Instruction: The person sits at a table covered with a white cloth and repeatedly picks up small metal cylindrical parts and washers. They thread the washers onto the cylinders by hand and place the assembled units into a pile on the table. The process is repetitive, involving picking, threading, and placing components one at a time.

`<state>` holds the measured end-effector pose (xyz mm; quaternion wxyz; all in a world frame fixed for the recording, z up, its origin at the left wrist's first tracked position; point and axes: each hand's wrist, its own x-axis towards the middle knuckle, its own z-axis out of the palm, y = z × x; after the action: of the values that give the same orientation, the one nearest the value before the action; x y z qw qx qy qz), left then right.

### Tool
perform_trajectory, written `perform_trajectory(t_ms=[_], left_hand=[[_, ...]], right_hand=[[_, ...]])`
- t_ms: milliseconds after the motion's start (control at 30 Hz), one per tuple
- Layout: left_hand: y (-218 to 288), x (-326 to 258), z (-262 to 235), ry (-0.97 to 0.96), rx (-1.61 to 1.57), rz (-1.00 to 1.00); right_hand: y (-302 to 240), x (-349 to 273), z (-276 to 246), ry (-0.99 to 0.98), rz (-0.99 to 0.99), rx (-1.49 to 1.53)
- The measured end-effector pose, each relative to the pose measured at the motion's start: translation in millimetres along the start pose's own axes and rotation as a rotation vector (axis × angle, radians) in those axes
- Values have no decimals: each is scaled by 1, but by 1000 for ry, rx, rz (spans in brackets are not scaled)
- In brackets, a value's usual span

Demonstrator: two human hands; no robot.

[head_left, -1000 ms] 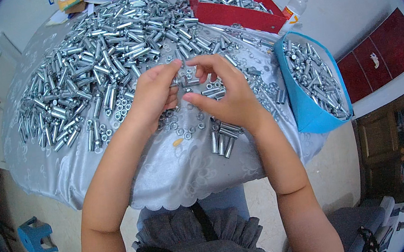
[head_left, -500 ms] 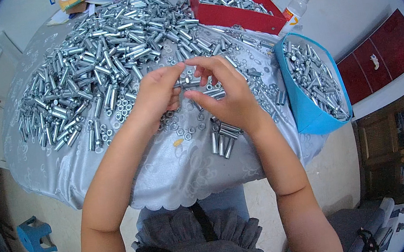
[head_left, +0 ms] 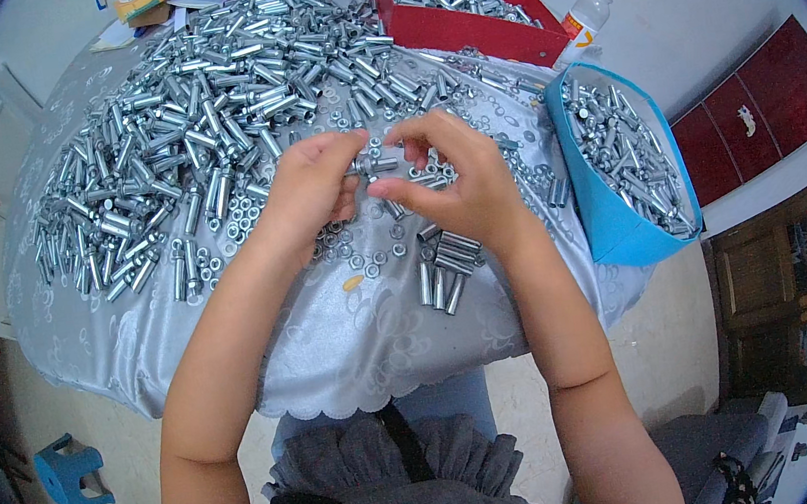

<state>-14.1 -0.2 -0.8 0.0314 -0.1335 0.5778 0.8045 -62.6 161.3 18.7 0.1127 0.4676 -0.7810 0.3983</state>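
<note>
My left hand is closed on a shiny metal bolt, which sticks out sideways from the fingers toward the right. A nut-like collar shows close to the grip; the rest is hidden by the hand. Around the bolt's free end, my right hand curves with thumb and fingers apart, gripping nothing that I can see. Loose hex nuts lie on the cloth below the hands. Several smooth metal sleeves lie side by side under my right wrist. Beyond my left hand spreads a big heap of expansion bolts.
On the right of the cloth-covered table stands a blue fabric bin full of bolts. A red box at the back holds more, with a plastic bottle beside it. A blue stool stands on the floor at left.
The fingers of my right hand have drawn slightly away from the bolt and the left fingertips. My left hand keeps its grip in nearly the same place.
</note>
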Motion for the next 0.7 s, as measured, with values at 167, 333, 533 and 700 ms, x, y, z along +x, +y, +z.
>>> perform_trajectory(t_ms=[167,333,533,700], left_hand=[[2,-1,-1,-31,-31,-9],[2,-4,2,-44,-10,-18],[3,-4,0,-40,5,-13],[-1,-3,-1,-75,-9,-8]], right_hand=[[6,2,6,52,-153,16],[19,-1,3,-81,-150,-154],[-1,1,5,-25,-37,74],[7,0,13,-34,-197,80]])
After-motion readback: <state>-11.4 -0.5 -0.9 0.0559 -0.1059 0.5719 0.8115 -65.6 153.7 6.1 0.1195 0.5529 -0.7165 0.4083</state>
